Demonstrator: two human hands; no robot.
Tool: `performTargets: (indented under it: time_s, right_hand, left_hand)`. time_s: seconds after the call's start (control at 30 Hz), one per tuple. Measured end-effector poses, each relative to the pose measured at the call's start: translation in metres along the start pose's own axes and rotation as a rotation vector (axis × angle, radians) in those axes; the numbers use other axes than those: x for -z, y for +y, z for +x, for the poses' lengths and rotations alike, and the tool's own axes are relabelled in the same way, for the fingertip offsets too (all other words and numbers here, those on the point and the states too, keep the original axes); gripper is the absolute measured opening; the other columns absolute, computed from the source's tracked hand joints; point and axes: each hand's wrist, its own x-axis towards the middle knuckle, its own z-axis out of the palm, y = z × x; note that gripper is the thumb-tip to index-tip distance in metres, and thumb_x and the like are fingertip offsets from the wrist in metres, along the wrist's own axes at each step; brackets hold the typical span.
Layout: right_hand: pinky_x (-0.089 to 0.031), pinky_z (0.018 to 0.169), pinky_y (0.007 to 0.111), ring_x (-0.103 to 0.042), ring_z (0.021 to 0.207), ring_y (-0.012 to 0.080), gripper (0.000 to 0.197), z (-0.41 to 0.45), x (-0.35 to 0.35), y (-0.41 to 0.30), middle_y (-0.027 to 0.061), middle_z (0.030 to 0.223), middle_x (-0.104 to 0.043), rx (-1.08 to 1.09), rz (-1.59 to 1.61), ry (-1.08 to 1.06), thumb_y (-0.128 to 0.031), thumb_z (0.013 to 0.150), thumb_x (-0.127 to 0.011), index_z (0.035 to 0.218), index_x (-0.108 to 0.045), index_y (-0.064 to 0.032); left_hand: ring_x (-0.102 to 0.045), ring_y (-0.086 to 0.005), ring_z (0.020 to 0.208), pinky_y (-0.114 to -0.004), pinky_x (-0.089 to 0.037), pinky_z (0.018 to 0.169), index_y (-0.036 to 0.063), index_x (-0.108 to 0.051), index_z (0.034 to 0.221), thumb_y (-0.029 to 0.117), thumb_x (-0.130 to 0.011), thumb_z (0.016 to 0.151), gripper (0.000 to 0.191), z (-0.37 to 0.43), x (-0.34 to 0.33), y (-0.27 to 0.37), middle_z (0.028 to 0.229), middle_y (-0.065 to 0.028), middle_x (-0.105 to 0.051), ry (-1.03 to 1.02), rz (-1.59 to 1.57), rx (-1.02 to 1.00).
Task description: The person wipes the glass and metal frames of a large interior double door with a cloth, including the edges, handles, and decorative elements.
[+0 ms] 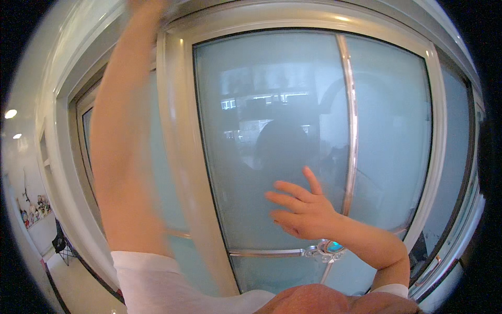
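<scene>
My left arm is raised along the left side of the view, blurred. My left hand (147, 5) is mostly cut off by the top edge, near the top of the door frame, so its fingers and anything in them are hidden. In front of the frosted glass panel (251, 188) is my right hand (304, 208), fingers spread and nothing held. Whether it touches the glass I cannot tell. A pale door frame (182, 129) surrounds the panel. Metal strips (350, 117) cross the glass, meeting at an ornate medallion (334, 246) with a blue centre, partly behind my right wrist.
Another glass panel (160, 157) lies behind my left arm. At the far right stands a further dark-edged panel (457, 137). Through the left side I see a folding chair (60, 241), several small figurines (37, 210) on a ledge and pale floor (78, 282).
</scene>
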Motion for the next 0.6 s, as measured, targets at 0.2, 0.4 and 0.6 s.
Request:
performTargets:
  time_s: [0.2, 0.4, 0.6]
  right_hand:
    - [-0.012, 0.108, 0.063, -0.041, 0.126, 0.0236, 0.014, -0.008, 0.002, 0.008, 0.0061, 0.122, -0.055, 0.056, -0.05, -0.057, -0.019, 0.067, -0.064, 0.079, -0.06, -0.013]
    - [-0.012, 0.108, 0.063, -0.041, 0.127, 0.025, 0.015, -0.001, 0.0, 0.003, 0.0066, 0.121, -0.056, 0.05, 0.058, -0.026, -0.019, 0.069, -0.063, 0.08, -0.061, -0.0101]
    - [-0.016, 0.107, 0.063, -0.043, 0.126, 0.0237, 0.012, -0.001, 0.009, 0.004, 0.0071, 0.121, -0.056, 0.066, 0.073, -0.033, -0.018, 0.071, -0.062, 0.082, -0.062, -0.0112]
  left_hand:
    - [-0.044, -0.0307, 0.117, -0.049, -0.029, 0.101, 0.0115, -0.054, 0.118, 0.029, -0.041, 0.092, 0.034, 0.084, -0.098, 0.247, 0.122, -0.0148, -0.052, -0.424, -0.334, 0.458]
    - [-0.039, -0.0254, 0.126, -0.058, -0.02, 0.104, 0.0176, -0.053, 0.127, 0.019, -0.037, 0.093, 0.038, 0.072, -0.165, 0.232, 0.134, -0.0074, -0.047, -0.631, 0.261, 0.129]
    - [-0.041, -0.0243, 0.126, -0.057, -0.031, 0.099, 0.0146, -0.053, 0.127, 0.025, -0.047, 0.09, 0.039, 0.088, -0.132, 0.192, 0.137, -0.0078, -0.044, -0.75, 0.343, 0.226]
